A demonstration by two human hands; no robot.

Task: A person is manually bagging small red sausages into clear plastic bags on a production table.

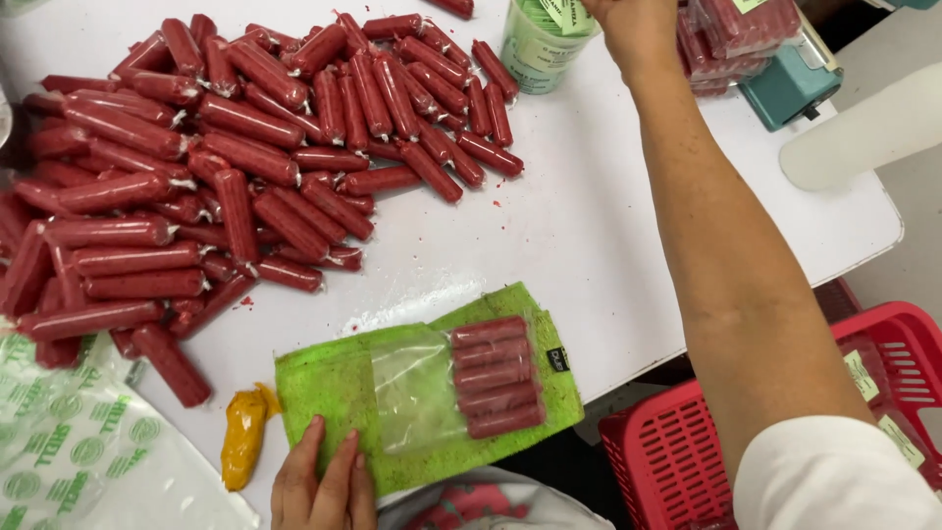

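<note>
My left hand [322, 486] rests flat on the near edge of a green cloth [334, 388] at the table's front. On the cloth lies a clear plastic bag [417, 393] holding several red sausages [496, 376] side by side. My right hand [638, 29] reaches far across the table to the top edge, beside a green plastic cup [538, 44] with labels in it. Whether it holds anything is hidden by the frame's edge. A big heap of red sausages [216, 167] covers the left and far part of the white table [579, 226].
A yellow sausage-shaped piece [242, 437] lies left of the cloth. Printed plastic bags [78, 451] lie at the near left. A teal machine [790, 79] with packed sausages [736, 34] stands at the far right. A red basket [677, 461] sits below the table's right edge.
</note>
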